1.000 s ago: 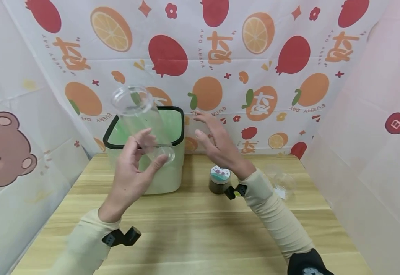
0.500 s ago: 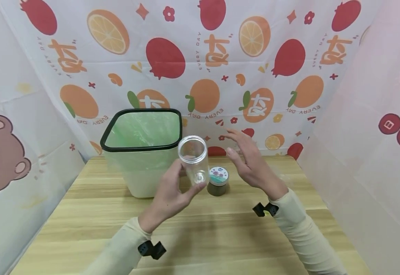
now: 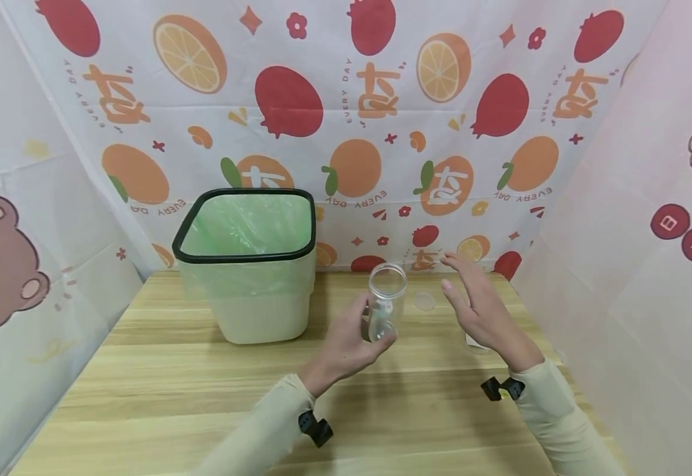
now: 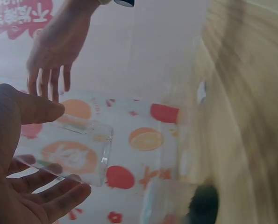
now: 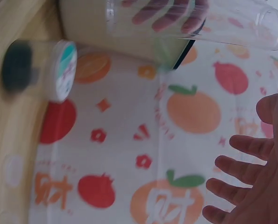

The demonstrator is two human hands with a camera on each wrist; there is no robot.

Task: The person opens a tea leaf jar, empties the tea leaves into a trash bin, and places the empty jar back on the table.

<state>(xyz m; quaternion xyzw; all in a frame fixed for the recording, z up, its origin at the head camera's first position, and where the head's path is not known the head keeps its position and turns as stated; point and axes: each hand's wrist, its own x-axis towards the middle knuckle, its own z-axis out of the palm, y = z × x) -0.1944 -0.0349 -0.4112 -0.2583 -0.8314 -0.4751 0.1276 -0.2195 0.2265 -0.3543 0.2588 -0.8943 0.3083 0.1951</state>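
My left hand grips a tall clear plastic jar near its base, thumb on the near side and fingers behind. The jar has no lid on, and its round mouth points up; in the left wrist view, the printed backdrop shows through its wall. My right hand hovers to the right of the jar, fingers extended and holding nothing. In the right wrist view, a small clear jar with dark contents and a labelled lid stands on the table. The held jar and left hand hide it in the head view.
A pale bin with a black rim and green liner stands at the back left. A clear round disc lies on the wooden table, with a white slip below my right hand. Fabric backdrop closes the rear.
My left hand has carried the clear jar from in front of the bin rightward and down, over the small lidded jar's spot. My right hand has moved right and lower, still holding nothing.
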